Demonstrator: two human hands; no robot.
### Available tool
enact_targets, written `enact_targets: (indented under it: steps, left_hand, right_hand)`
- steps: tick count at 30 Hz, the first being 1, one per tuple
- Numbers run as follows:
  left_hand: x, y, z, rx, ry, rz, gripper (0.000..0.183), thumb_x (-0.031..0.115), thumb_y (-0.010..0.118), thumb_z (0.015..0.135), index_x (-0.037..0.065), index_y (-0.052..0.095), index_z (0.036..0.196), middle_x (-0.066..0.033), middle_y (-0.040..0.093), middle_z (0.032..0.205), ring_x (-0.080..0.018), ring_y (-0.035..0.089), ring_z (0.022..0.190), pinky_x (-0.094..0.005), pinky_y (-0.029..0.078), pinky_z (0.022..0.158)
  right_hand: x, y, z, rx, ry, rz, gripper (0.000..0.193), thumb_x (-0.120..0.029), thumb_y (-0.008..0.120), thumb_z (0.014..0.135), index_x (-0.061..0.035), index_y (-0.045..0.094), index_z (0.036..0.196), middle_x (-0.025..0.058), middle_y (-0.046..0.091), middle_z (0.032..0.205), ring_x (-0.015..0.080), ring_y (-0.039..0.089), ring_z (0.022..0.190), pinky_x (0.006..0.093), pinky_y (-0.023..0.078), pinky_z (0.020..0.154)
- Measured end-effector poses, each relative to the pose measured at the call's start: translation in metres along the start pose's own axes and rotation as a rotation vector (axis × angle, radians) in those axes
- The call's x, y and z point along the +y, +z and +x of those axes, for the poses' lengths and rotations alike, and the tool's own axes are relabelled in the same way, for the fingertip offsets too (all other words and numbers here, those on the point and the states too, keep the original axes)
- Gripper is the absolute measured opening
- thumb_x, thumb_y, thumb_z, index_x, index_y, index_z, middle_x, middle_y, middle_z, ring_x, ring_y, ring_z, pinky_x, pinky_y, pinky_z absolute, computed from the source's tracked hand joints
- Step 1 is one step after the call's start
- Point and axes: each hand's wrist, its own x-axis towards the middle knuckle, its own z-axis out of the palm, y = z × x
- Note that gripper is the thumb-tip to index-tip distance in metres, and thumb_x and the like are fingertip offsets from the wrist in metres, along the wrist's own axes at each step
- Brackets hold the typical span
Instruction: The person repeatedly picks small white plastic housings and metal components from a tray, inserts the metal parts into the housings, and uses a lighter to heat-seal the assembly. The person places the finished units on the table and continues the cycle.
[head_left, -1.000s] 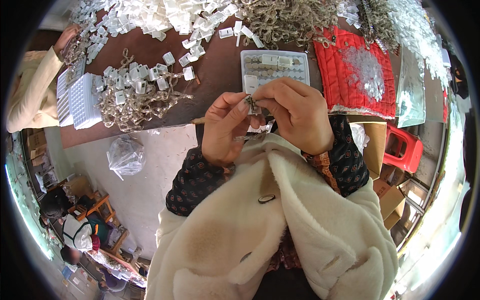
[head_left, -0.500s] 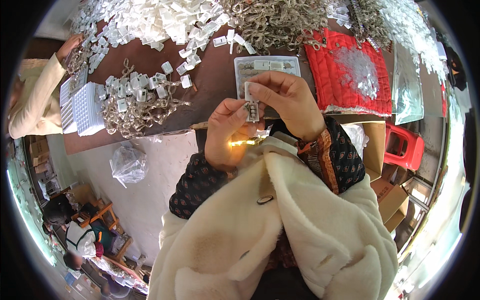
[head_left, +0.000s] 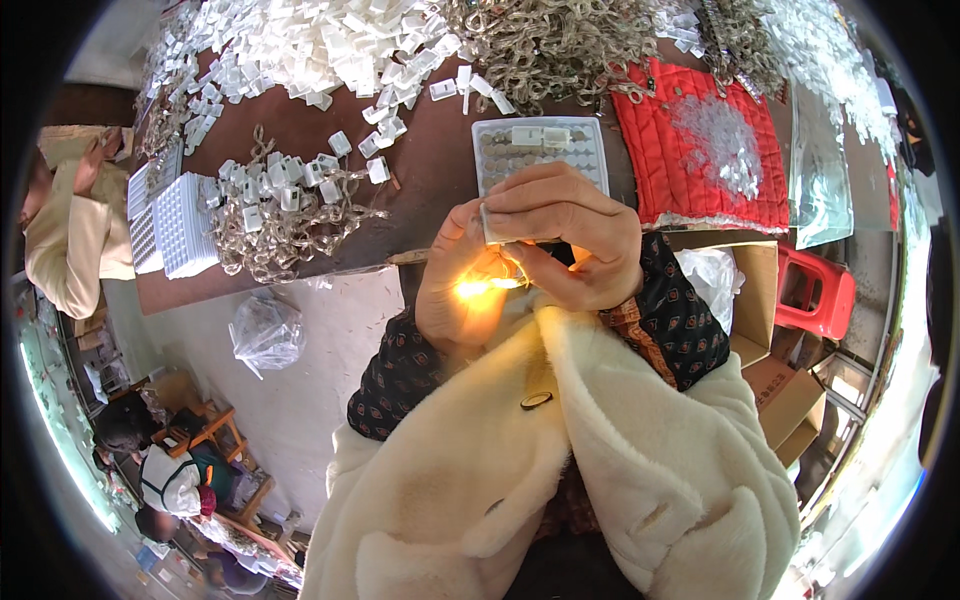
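In front of my chest, both hands grip a small white plastic battery box (head_left: 489,226), mostly covered by fingers. My left hand (head_left: 452,275) pinches its left end, with the thumb side upward. My right hand (head_left: 572,232) wraps over the other side, its fingers curled across the top and thumb below. A glowing yellow string light (head_left: 487,287) shines at my left palm, under the box. Just beyond the hands is a pale tray (head_left: 603,160) with rows of round button cells; two white battery boxes (head_left: 540,135) lie on it.
Coiled light strings with white boxes (head_left: 290,215) lie at the left, beside stacked white trays (head_left: 182,225). Far back are heaps of white boxes (head_left: 330,45) and wire coils (head_left: 550,50). A red cloth (head_left: 650,170) holds clear plastic bits. A co-worker's sleeve (head_left: 75,240) is far left.
The battery box, which showed its open inside, is now turned and mostly hidden by my right hand, which has moved down. The string light glows brighter. The co-worker's hand has drawn back from the table.
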Motion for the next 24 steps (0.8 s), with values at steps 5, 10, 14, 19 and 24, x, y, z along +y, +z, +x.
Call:
enact_targets:
  steps: [5,10,14,19,24]
  left_hand:
    - [-0.010,0.010,-0.001,0.026,0.002,0.045,0.046,0.040,0.052,0.103,0.012,0.047,0.140,-0.0057,0.051,0.137,-0.0214,0.048,0.130,-0.0417,0.037,0.113]
    - [-0.017,0.012,0.009,0.070,0.051,0.061,0.049,0.043,0.059,0.099,0.015,0.047,0.138,-0.0025,0.056,0.132,-0.0189,0.054,0.123,-0.0399,0.045,0.106]
    - [-0.025,0.007,0.014,0.116,-0.002,-0.003,0.031,0.029,0.061,0.099,0.011,0.056,0.124,-0.0057,0.062,0.118,-0.0185,0.057,0.107,-0.0385,0.045,0.101]
    - [-0.030,0.006,0.021,0.054,0.066,0.103,0.020,0.025,0.062,0.098,0.008,0.056,0.107,-0.0041,0.058,0.093,-0.0123,0.047,0.078,-0.0312,0.037,0.077]
    - [-0.027,0.010,0.026,-0.073,0.046,-0.022,0.022,0.014,0.065,0.096,0.006,0.061,0.116,-0.0066,0.068,0.104,-0.0153,0.061,0.092,-0.0394,0.048,0.093]
  right_hand:
    - [0.004,0.004,-0.005,0.128,-0.046,0.021,0.021,0.009,0.066,0.073,0.0031,0.069,0.094,0.0154,0.068,0.100,0.0302,0.066,0.095,0.0359,0.054,0.081]
    - [0.005,-0.002,-0.015,0.166,-0.129,-0.075,0.025,0.007,0.071,0.079,0.0031,0.069,0.104,0.0165,0.067,0.109,0.0349,0.065,0.099,0.0413,0.054,0.085]
    - [-0.002,-0.027,-0.043,0.084,-0.007,-0.281,0.030,0.003,0.068,0.079,0.0020,0.071,0.108,0.0177,0.069,0.116,0.0354,0.067,0.103,0.0421,0.054,0.086]
    - [0.021,-0.095,-0.073,0.328,0.372,-0.844,0.022,-0.005,0.068,0.086,-0.0059,0.070,0.108,0.0156,0.068,0.106,0.0339,0.066,0.087,0.0411,0.054,0.074]
    - [0.049,-0.130,-0.094,0.321,0.555,-1.117,0.015,-0.010,0.070,0.086,-0.0071,0.068,0.101,0.0152,0.063,0.087,0.0376,0.064,0.081,0.0449,0.053,0.070]
